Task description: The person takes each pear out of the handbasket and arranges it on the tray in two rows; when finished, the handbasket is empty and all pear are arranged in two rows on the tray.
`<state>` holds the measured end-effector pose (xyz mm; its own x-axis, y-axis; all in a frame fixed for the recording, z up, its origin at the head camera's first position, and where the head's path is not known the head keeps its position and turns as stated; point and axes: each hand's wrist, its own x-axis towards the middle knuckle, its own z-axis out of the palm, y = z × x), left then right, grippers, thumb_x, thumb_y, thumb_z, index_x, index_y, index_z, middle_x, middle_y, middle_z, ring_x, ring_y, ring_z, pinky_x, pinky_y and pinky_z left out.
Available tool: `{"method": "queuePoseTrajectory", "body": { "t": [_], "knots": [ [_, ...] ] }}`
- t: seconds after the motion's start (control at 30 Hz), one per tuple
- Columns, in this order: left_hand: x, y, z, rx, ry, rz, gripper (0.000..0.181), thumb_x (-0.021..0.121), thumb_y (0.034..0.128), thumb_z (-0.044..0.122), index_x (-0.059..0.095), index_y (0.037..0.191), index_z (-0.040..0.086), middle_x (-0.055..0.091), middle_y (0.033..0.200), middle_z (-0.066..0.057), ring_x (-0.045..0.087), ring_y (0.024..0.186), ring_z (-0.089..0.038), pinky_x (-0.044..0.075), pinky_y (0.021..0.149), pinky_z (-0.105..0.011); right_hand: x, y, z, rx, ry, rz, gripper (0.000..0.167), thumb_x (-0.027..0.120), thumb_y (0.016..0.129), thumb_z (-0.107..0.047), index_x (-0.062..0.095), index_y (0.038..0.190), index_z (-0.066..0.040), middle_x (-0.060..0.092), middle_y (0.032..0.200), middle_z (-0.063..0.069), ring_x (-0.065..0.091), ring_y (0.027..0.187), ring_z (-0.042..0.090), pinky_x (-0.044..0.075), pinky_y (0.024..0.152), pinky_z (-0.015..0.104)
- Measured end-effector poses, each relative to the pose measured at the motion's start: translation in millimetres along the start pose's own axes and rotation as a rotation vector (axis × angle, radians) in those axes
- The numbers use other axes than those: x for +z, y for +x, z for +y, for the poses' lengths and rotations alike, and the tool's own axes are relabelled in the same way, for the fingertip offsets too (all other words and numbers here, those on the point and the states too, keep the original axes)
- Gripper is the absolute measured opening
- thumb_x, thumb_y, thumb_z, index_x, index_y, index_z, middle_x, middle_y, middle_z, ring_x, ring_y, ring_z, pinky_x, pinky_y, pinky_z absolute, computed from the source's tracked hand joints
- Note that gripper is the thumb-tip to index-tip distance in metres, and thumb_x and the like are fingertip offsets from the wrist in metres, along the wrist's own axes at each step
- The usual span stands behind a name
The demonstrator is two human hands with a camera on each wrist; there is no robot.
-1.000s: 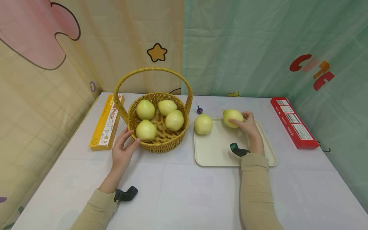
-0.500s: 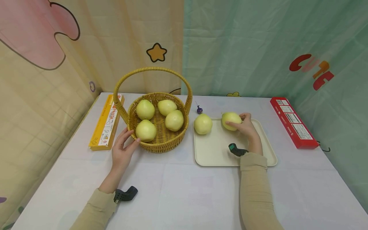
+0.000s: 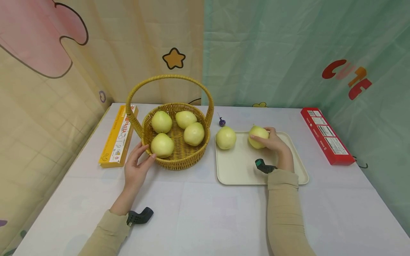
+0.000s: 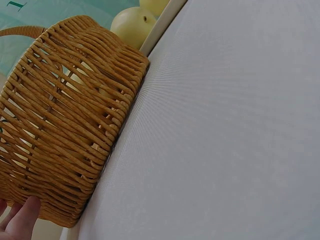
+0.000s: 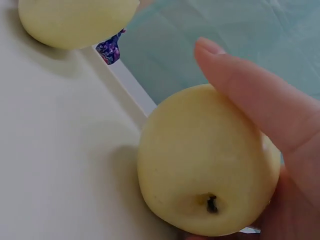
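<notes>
My right hand [image 3: 271,140] grips a yellow-green pear [image 3: 258,137] over the back part of a cream tray [image 3: 240,170]. The thumb lies along the pear's side in the right wrist view, and its dark blossom end [image 5: 212,204] faces that camera. Whether the pear touches the tray is hard to tell. A second pear [image 3: 226,138] sits at the tray's back left corner. My left hand [image 3: 136,167] touches the near left side of a wicker basket [image 3: 179,163], thumb and fingers apart. Several pears, one being this front pear [image 3: 162,145], lie inside the basket.
A yellow pasta box [image 3: 116,138] lies left of the basket. At the right lies a red box [image 3: 328,137]. A small purple wrapped lollipop [image 3: 222,122] is behind the tray. The basket's tall handle [image 3: 169,76] arches above it, and curtains hang behind the table.
The pear in my right hand has come down slightly toward the tray and turned from tilted to upright, stem up. My left hand and the basket have stayed put.
</notes>
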<state>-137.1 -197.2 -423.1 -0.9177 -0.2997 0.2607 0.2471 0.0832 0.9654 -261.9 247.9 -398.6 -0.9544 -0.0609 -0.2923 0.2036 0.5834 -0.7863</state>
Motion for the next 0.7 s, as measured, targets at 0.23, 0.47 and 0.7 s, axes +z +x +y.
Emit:
{"method": "queuePoseTrajectory", "body": {
  "t": [0.23, 0.47, 0.7],
  "knots": [
    [-0.1, 0.2, -0.7, 0.003, -0.009, 0.006, 0.041, 0.064, 0.0842, -0.006, 0.053, 0.123, -0.011, 0.036, 0.144, -0.010, 0.038, 0.129, -0.027, 0.049, 0.087, -0.014, -5.6, -5.2, -1.5, -0.018, 0.015, -0.076, 0.097, 0.068, 0.083, -0.046, 0.006, 0.146, -0.006, 0.025, 0.137, 0.024, 0.042, 0.112, 0.033, 0.051, 0.088, 0.034],
    [-0.4, -0.2, -0.7, 0.009, -0.006, -0.002, 0.040, 0.064, 0.0849, -0.005, 0.053, 0.123, -0.010, 0.036, 0.144, -0.010, 0.037, 0.130, -0.027, 0.048, 0.088, -0.014, -6.3, -5.6, -2.3, -0.027, 0.022, -0.069, 0.095, 0.071, 0.082, -0.042, 0.011, 0.147, -0.006, 0.025, 0.142, 0.025, 0.052, 0.106, 0.033, 0.049, 0.094, 0.040],
    [-0.6, -0.2, -1.2, 0.012, -0.008, 0.000, 0.040, 0.064, 0.0849, -0.005, 0.053, 0.123, -0.010, 0.036, 0.144, -0.010, 0.038, 0.129, -0.027, 0.049, 0.087, -0.014, -1.4, -3.3, -2.9, -0.022, 0.080, -0.027, 0.099, 0.072, 0.080, -0.043, 0.010, 0.148, -0.007, 0.025, 0.144, 0.024, 0.052, 0.108, 0.034, 0.049, 0.094, 0.040]
  ]
}}
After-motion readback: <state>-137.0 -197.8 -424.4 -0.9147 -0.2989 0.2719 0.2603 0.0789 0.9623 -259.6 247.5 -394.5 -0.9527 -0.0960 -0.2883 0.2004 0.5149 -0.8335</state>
